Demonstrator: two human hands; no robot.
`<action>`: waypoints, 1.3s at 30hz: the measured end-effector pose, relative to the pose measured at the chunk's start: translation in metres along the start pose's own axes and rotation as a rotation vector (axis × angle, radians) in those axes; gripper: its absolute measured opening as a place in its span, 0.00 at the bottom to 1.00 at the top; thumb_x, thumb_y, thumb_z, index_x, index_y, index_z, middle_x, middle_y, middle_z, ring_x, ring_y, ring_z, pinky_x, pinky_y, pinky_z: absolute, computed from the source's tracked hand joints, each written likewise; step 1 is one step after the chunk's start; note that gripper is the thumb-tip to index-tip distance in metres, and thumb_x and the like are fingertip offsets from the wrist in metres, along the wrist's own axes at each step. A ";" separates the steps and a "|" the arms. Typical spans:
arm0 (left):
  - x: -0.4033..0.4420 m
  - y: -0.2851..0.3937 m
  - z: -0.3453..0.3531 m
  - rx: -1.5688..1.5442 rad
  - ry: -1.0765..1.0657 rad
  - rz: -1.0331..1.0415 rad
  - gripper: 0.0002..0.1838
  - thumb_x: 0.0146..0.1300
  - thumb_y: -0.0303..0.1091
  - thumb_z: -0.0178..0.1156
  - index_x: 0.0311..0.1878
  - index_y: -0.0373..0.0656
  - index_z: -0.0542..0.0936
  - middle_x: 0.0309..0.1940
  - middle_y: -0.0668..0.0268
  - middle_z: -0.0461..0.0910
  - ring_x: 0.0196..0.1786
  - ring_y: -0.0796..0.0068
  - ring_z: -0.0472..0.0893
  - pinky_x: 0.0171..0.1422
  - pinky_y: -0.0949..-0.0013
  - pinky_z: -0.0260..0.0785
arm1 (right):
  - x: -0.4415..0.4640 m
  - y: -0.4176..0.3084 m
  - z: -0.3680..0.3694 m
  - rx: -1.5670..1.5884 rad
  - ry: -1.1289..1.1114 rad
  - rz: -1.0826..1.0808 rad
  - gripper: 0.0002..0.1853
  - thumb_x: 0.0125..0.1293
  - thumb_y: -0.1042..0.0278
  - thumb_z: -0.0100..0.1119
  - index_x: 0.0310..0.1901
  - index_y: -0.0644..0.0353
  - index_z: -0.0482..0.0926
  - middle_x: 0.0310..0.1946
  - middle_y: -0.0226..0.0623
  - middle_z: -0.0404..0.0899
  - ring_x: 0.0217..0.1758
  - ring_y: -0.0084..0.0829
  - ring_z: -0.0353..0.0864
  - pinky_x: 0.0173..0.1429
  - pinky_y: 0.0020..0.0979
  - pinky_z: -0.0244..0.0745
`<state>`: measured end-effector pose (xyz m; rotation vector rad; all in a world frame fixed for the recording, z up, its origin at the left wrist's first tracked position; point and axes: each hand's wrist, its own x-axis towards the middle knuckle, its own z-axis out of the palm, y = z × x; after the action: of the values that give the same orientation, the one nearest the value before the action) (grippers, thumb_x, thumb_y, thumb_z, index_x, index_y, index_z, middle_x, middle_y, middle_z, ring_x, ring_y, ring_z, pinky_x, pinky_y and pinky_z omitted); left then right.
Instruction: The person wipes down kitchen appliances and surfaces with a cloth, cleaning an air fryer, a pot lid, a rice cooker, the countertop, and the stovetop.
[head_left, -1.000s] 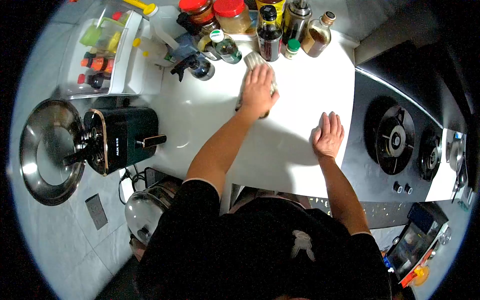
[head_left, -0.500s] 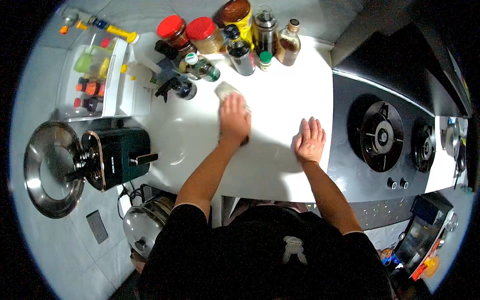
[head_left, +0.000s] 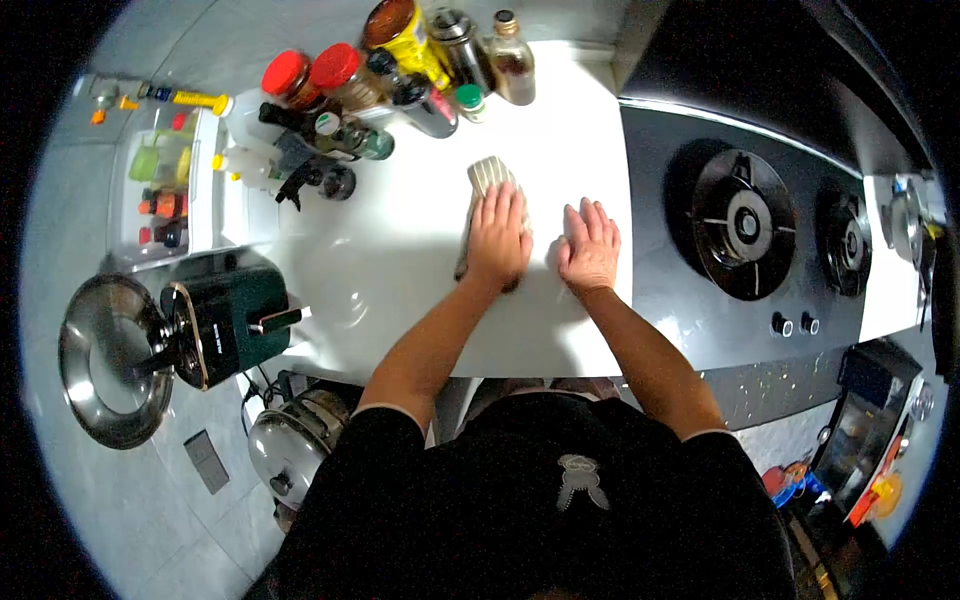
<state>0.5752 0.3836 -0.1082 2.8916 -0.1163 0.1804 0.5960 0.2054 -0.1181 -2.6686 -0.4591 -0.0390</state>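
A striped, pale cloth (head_left: 489,172) lies on the white countertop (head_left: 400,300), partly hidden under my left hand (head_left: 498,235). That hand holds it pressed to the surface, fingers pointing forward and close together; the cloth shows past the fingertips and along both sides. To the right, my right hand (head_left: 590,248) rests palm down on the counter with its fingers spread and nothing in it, near the edge of the black gas stove (head_left: 665,270).
Several jars and bottles line the back, among them a red-lidded jar (head_left: 340,75), a green-capped jar (head_left: 470,102) and a glass bottle (head_left: 513,65). A black spray bottle (head_left: 335,182) and a dark green appliance (head_left: 235,325) stand left. A burner (head_left: 746,224) is at right.
My left hand has slid the cloth to the right, closer to my right hand. The right hand stays by the stove edge; the whole view has shifted a little.
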 end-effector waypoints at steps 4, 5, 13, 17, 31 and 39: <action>-0.027 0.024 0.003 -0.060 -0.068 0.067 0.31 0.64 0.38 0.49 0.68 0.34 0.63 0.71 0.47 0.57 0.75 0.48 0.54 0.77 0.46 0.44 | 0.010 0.037 -0.023 0.504 -0.081 -0.078 0.27 0.57 0.71 0.55 0.62 0.51 0.71 0.67 0.44 0.63 0.71 0.46 0.61 0.74 0.46 0.53; -0.020 0.021 0.001 -0.072 -0.075 0.098 0.30 0.63 0.37 0.49 0.67 0.33 0.64 0.71 0.47 0.58 0.74 0.48 0.55 0.77 0.47 0.44 | 0.009 0.050 -0.036 0.245 -0.016 -0.072 0.28 0.56 0.75 0.55 0.62 0.53 0.71 0.67 0.44 0.64 0.69 0.46 0.64 0.72 0.44 0.57; 0.102 0.010 0.020 -0.035 -0.025 0.230 0.31 0.60 0.37 0.53 0.68 0.39 0.66 0.70 0.54 0.61 0.73 0.53 0.57 0.78 0.54 0.45 | 0.009 0.105 -0.049 -0.155 0.002 -0.139 0.28 0.62 0.58 0.53 0.64 0.53 0.68 0.68 0.44 0.63 0.72 0.45 0.59 0.73 0.47 0.56; 0.161 0.009 0.046 0.066 0.021 0.178 0.32 0.63 0.40 0.51 0.69 0.37 0.62 0.72 0.52 0.59 0.75 0.53 0.56 0.79 0.55 0.43 | 0.010 0.105 -0.048 -0.155 -0.025 -0.123 0.29 0.61 0.59 0.54 0.65 0.52 0.67 0.68 0.42 0.62 0.73 0.44 0.58 0.73 0.48 0.55; 0.248 0.055 0.076 0.059 0.013 0.122 0.27 0.63 0.44 0.51 0.63 0.40 0.71 0.68 0.58 0.66 0.74 0.59 0.58 0.79 0.56 0.43 | 0.012 0.105 -0.051 -0.124 -0.094 -0.108 0.29 0.63 0.57 0.52 0.66 0.51 0.65 0.69 0.43 0.60 0.74 0.44 0.55 0.74 0.49 0.52; 0.137 0.032 0.042 0.052 -0.016 -0.003 0.34 0.61 0.44 0.51 0.70 0.42 0.62 0.73 0.57 0.58 0.76 0.60 0.54 0.80 0.57 0.39 | 0.012 0.107 -0.051 -0.123 -0.090 -0.132 0.29 0.64 0.58 0.53 0.67 0.52 0.65 0.70 0.43 0.60 0.75 0.44 0.55 0.74 0.48 0.53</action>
<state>0.7122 0.3334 -0.1230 2.9454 -0.1122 0.1617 0.6446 0.0964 -0.1145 -2.7642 -0.6821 0.0146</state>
